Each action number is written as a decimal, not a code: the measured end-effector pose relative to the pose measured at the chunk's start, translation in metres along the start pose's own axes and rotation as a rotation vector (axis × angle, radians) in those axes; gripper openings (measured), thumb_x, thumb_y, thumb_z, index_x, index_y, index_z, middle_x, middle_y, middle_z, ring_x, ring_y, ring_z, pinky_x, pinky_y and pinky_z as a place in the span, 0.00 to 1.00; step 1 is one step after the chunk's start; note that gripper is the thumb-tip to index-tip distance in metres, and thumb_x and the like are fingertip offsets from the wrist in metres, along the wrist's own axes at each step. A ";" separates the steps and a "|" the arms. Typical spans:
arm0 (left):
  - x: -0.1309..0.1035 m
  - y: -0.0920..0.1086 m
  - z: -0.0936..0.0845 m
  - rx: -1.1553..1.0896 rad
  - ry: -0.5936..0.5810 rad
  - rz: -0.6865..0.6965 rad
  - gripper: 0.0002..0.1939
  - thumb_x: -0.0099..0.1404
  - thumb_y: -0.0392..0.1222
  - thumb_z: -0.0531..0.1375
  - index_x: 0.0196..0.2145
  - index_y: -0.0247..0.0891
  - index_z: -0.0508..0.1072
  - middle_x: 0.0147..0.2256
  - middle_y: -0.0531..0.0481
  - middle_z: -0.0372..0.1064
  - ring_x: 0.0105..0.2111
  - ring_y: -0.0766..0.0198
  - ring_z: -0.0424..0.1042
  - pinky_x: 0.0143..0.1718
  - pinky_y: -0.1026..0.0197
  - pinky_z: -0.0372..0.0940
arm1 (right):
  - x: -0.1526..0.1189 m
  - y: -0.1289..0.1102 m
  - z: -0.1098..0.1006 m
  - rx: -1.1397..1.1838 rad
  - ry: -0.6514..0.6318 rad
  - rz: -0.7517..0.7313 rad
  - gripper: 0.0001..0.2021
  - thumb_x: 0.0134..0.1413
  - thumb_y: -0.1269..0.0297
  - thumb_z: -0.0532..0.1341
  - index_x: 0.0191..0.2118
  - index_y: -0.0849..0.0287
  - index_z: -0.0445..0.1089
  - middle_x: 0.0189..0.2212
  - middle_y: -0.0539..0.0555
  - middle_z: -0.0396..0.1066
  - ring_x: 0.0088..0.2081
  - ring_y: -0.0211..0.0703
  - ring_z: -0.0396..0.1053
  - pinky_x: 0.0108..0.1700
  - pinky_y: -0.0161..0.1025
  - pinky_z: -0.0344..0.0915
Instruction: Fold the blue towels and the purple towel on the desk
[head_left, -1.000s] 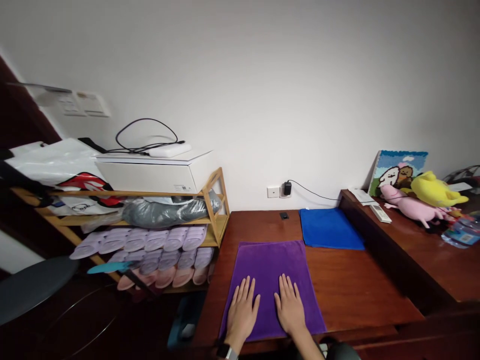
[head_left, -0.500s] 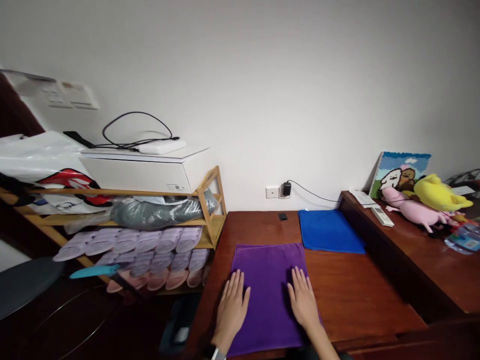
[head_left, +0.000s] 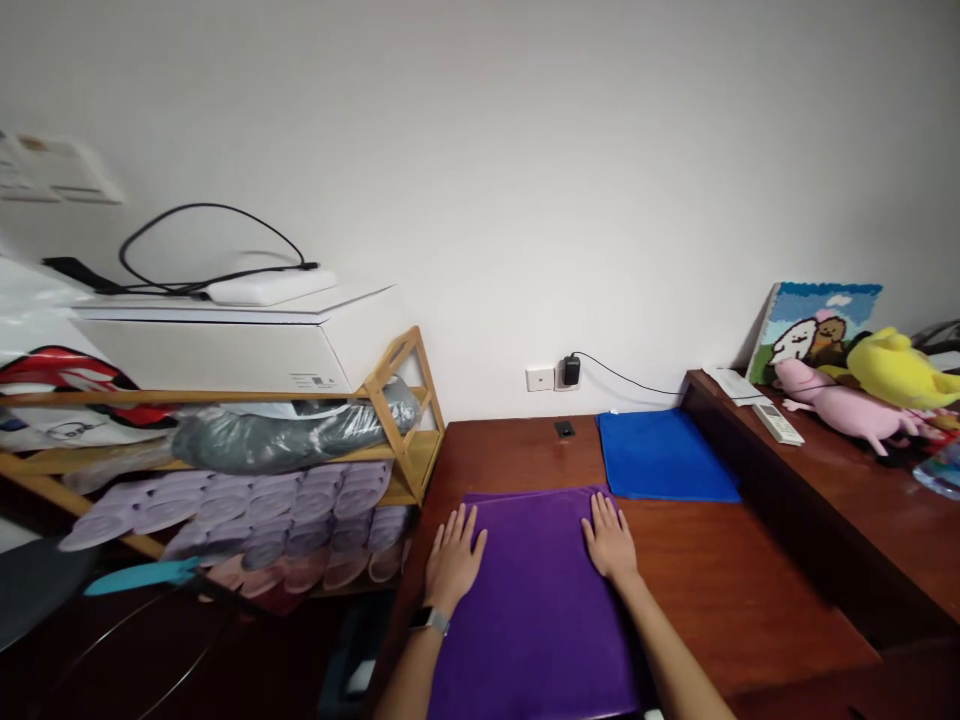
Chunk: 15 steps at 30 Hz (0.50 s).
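Observation:
A purple cloth (head_left: pixel 536 610) lies spread on the brown wooden table (head_left: pixel 517 450), its far edge slightly doubled. My left hand (head_left: pixel 454 562) rests flat near the cloth's far left corner, fingers stretched out, with a watch on the wrist. Near the far right corner, my right hand (head_left: pixel 609 535) lies flat with its fingers a little apart. Neither hand grips anything. Beyond the purple cloth, to the right, a blue cloth (head_left: pixel 664 455) lies flat close to the wall.
Left of the table stands a wooden rack (head_left: pixel 409 440) with slippers (head_left: pixel 255 500) and a white box (head_left: pixel 217 350). A raised ledge on the right holds a remote (head_left: pixel 778 424) and plush toys (head_left: pixel 847 405). A black charger (head_left: pixel 571 370) is plugged into the wall.
Both hands have slid forward over the purple cloth, away from me, towards its far corners. The view has shifted slightly. The blue cloth stays where it was.

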<state>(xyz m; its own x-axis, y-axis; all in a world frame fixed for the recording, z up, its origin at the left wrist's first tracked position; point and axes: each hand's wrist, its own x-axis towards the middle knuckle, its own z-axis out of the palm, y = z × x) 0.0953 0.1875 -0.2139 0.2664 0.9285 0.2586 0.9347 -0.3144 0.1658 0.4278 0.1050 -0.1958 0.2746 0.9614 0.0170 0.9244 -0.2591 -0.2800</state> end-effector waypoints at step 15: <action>-0.101 0.012 -0.034 -0.150 0.217 -0.107 0.29 0.76 0.53 0.47 0.60 0.35 0.77 0.60 0.37 0.75 0.61 0.44 0.73 0.64 0.41 0.68 | -0.064 0.036 -0.003 0.820 0.270 0.388 0.35 0.57 0.53 0.54 0.64 0.69 0.73 0.56 0.68 0.79 0.56 0.56 0.79 0.59 0.47 0.73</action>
<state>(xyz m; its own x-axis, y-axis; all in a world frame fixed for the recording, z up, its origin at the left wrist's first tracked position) 0.0718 0.0829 -0.2052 0.0969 0.8991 0.4270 0.9050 -0.2581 0.3382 0.4443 0.0335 -0.2036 0.6709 0.7410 -0.0262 0.3091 -0.3117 -0.8985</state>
